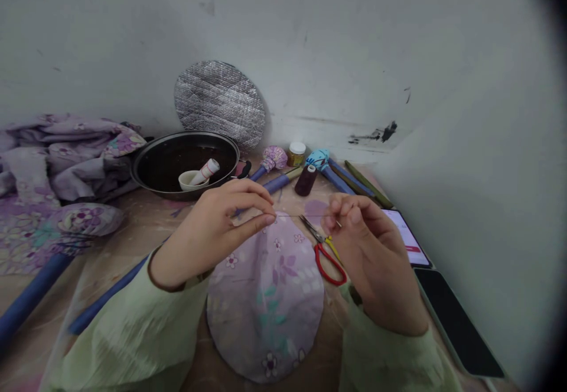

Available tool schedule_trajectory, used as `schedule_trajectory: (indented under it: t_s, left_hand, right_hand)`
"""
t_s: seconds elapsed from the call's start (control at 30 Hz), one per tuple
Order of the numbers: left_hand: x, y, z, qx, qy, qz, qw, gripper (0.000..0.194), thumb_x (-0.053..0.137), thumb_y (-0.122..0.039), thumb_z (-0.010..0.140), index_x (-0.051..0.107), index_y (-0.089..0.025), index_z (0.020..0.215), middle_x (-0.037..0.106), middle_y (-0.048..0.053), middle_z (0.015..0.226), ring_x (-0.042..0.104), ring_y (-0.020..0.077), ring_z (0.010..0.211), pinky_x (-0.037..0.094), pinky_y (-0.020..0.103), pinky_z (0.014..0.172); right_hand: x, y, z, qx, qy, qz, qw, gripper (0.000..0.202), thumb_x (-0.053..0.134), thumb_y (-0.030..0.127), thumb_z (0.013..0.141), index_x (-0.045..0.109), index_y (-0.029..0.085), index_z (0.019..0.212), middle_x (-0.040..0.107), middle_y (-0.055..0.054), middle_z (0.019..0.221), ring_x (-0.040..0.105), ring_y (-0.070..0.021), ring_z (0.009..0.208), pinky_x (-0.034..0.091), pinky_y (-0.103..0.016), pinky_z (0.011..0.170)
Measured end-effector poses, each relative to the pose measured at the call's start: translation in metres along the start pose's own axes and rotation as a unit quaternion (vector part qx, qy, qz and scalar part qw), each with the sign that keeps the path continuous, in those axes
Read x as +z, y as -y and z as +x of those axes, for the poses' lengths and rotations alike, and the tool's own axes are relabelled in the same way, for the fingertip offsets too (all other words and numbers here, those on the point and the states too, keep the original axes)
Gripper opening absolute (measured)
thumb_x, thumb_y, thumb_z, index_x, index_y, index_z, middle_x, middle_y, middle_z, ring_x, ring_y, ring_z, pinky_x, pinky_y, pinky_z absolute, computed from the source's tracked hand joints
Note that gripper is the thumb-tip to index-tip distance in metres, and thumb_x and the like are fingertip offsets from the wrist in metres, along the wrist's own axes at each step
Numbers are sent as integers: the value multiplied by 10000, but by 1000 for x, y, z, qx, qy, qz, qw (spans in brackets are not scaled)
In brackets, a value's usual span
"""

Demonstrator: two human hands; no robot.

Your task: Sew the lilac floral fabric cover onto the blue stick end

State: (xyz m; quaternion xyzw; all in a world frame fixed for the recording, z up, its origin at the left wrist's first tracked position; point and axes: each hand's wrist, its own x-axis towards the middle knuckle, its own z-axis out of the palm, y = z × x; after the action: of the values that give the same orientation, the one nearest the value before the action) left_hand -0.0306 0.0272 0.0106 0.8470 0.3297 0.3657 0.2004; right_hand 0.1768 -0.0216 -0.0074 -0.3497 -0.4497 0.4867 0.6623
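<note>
A thin dark thread [301,215] runs taut between my hands. My left hand [221,226] pinches one end between thumb and fingertips. In my right hand [372,256], the curled fingers hold the thread's other end along with a small thin metallic piece that looks like a needle [339,224]. Below the hands lies a rounded piece of lilac floral fabric [266,297] on the table. Red-handled scissors [330,265] rest beside its upper right edge, partly behind my right hand. A dark thread spool [305,180] stands beyond them.
A black pan [148,182] holds a small white bowl [186,180] and a white roll. A silver disc [220,103] leans on the wall. Cloth-headed sticks [26,300], crumpled fabric [75,156], a jar [296,153], a lit screen [408,239] and a dark phone [458,321] surround the work area.
</note>
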Motion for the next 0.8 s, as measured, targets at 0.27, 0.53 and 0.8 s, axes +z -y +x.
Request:
schedule_trajectory:
  t_s: [0.27,0.53,0.8]
  left_hand:
    - [-2,0,-2,9,-61,38,997,91,653,-227,889,716,-178,844,704,40,969,656,173,910,499,317,862]
    - [-5,-6,-5,20,-145,30,989,60,654,-204,892,701,-204,854,703,23,971,640,172,914,489,330,863]
    - [-8,-1,-1,27,-65,32,997,91,659,-215,888,718,-188,823,699,34,974,647,158,891,505,292,853]
  right_hand:
    - [-4,0,0,45,31,-20,998,209,731,411,826,656,245,723,516,15,741,465,-133,717,414,-265,660]
    - [-4,-10,1,100,73,-22,992,197,708,391,853,663,229,750,568,16,792,472,-109,667,402,-271,635]
    - [4,-5,1,104,64,121,985,227,766,403,785,622,248,701,589,30,768,440,-92,536,366,-246,488]
